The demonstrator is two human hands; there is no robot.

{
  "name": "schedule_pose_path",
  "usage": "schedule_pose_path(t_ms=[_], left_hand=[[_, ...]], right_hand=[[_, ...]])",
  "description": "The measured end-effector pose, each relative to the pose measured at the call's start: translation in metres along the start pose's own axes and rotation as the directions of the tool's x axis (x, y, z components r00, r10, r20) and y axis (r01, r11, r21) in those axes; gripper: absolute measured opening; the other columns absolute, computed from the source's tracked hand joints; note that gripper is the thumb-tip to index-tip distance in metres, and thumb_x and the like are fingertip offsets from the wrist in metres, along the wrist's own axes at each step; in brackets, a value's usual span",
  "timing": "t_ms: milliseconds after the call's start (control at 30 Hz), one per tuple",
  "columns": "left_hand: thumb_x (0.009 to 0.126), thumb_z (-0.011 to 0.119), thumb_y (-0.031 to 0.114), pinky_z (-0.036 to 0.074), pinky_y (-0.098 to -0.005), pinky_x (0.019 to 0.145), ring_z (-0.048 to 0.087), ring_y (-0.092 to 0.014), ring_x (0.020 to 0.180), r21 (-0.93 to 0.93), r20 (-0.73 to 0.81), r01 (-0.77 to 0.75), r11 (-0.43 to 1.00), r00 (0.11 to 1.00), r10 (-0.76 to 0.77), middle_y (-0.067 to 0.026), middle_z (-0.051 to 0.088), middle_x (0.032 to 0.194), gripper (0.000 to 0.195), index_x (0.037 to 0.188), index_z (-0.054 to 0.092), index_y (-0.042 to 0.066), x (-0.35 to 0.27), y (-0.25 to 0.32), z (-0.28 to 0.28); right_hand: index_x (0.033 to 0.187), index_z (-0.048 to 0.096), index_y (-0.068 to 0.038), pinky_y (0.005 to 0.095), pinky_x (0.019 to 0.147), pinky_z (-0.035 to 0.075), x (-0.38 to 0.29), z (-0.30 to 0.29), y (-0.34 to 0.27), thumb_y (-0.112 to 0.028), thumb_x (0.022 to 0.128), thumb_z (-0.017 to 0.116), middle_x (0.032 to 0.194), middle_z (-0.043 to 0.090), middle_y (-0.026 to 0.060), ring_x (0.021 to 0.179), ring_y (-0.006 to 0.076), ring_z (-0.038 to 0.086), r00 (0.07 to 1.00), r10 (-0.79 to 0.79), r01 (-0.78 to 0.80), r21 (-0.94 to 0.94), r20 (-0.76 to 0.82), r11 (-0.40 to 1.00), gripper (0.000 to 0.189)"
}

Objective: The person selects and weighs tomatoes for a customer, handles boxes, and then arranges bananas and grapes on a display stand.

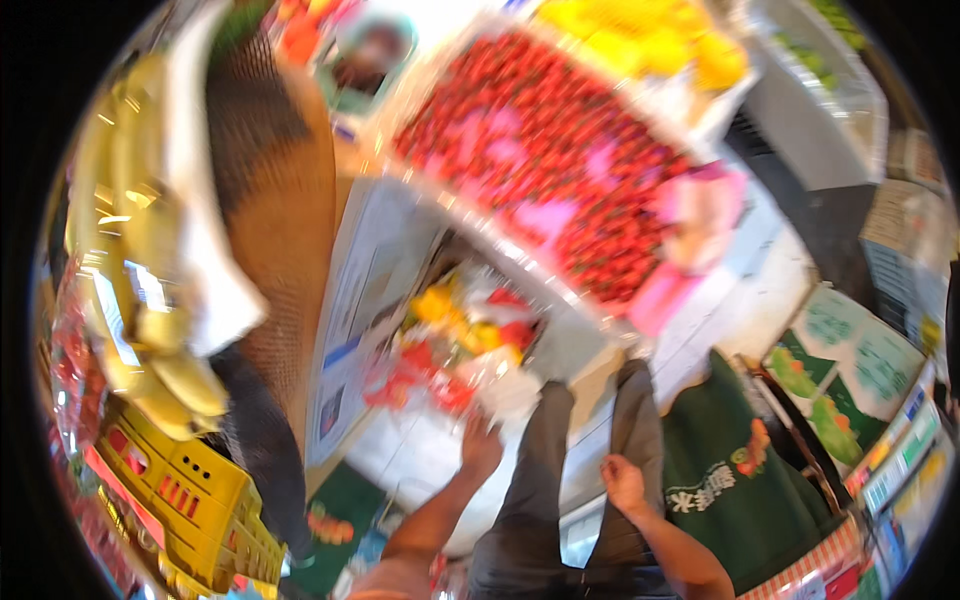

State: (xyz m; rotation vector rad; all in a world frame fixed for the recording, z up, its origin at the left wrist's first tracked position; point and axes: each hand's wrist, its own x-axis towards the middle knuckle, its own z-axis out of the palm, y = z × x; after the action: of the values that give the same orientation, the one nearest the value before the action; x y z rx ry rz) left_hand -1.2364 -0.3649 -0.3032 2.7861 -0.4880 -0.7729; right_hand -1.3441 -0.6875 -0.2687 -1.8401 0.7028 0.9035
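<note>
My left hand [480,444] reaches forward beside my knee, its fingertips at the edge of a crumpled clear plastic bag [504,381]; blur hides whether they grip it. Red and yellow wrapped items [450,319] lie around that bag, inside and over a container on the floor. Over my other thigh is my right hand [624,484], fingers curled, with nothing visible in it. Ahead of my knees, a wide plastic-lined box [525,262] holds many small red fruits [615,255] with pink patches among them. A pink sheet [664,300] hangs over its near right corner.
Bananas [150,322] hang at the left above a yellow plastic crate [187,502]. A brown surface [277,225] stands beside them. Yellow fruits [637,37] are beyond the red ones. To my right are a dark green cloth [735,480] bearing writing and a printed carton [847,367].
</note>
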Motion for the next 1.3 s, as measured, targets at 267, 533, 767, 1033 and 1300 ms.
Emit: schedule_pose_path(t_ms=[267, 533, 767, 1033, 1300], left_hand=[[0.08, 0.06, 0.013, 0.051, -0.0433, 0.084, 0.064, -0.033, 0.094, -0.134, 0.219, 0.128, 0.983, 0.971, -0.097, -0.0178, 0.069, 0.1, 0.03, 0.108, 0.068, 0.004, -0.135, 0.019, -0.034], [0.083, 0.057, 0.028, 0.051, -0.0469, 0.089, 0.066, -0.036, 0.096, -0.059, 0.236, 0.007, 0.998, 0.972, 0.007, -0.0189, 0.07, 0.102, 0.034, 0.11, 0.069, 0.009, -0.037, 0.06, -0.195], [0.087, 0.058, 0.034, 0.052, -0.045, 0.087, 0.066, -0.036, 0.098, 0.148, 0.159, -0.053, 0.987, 0.987, 0.029, -0.0213, 0.069, 0.105, 0.037, 0.112, 0.069, 0.009, 0.034, 0.125, -0.315], [0.087, 0.058, 0.037, 0.051, -0.0444, 0.091, 0.065, -0.036, 0.103, -0.138, 0.099, 0.045, 0.989, 0.995, -0.032, -0.0189, 0.069, 0.109, 0.036, 0.106, 0.071, 0.009, 0.025, 0.242, -0.304], [0.087, 0.058, 0.035, 0.051, -0.0438, 0.089, 0.066, -0.035, 0.101, -0.167, 0.203, 0.157, 0.973, 0.971, -0.122, -0.0181, 0.069, 0.105, 0.035, 0.109, 0.071, 0.011, 0.016, 0.297, -0.286]], right_hand=[[0.097, 0.069, -0.006, 0.0455, 0.078, 0.053, -0.086, -0.102, -0.026, -0.033, 0.085, 0.06, 0.09, 0.07, 0.0174, 0.088, 0.0372, 0.067, 0.968, 0.017, -0.055, -0.145, -0.249, 0.988, 0.031], [0.095, 0.075, -0.008, 0.0422, 0.086, 0.053, -0.199, -0.214, -0.046, -0.033, 0.078, 0.064, 0.093, 0.071, 0.016, 0.094, 0.0342, 0.068, 0.881, 0.137, -0.123, 0.061, -0.454, 0.991, 0.032], [0.095, 0.072, -0.004, 0.0403, 0.075, 0.056, -0.202, -0.351, -0.012, -0.028, 0.079, 0.067, 0.087, 0.072, 0.0167, 0.079, 0.0316, 0.07, 0.842, 0.168, -0.061, 0.218, -0.513, 0.974, 0.03], [0.108, 0.053, -0.006, 0.0314, 0.033, 0.039, -0.152, -0.634, 0.094, -0.02, 0.092, 0.06, 0.064, 0.057, 0.0096, 0.044, 0.0184, 0.054, 0.636, 0.417, 0.327, 0.716, -0.65, 0.617, 0.022], [0.106, 0.053, -0.007, 0.0295, 0.033, 0.035, -0.164, -0.784, 0.114, -0.018, 0.092, 0.053, 0.063, 0.054, 0.0092, 0.041, 0.0178, 0.05, 0.57, 0.482, 0.404, 0.738, -0.665, 0.541, 0.018]])
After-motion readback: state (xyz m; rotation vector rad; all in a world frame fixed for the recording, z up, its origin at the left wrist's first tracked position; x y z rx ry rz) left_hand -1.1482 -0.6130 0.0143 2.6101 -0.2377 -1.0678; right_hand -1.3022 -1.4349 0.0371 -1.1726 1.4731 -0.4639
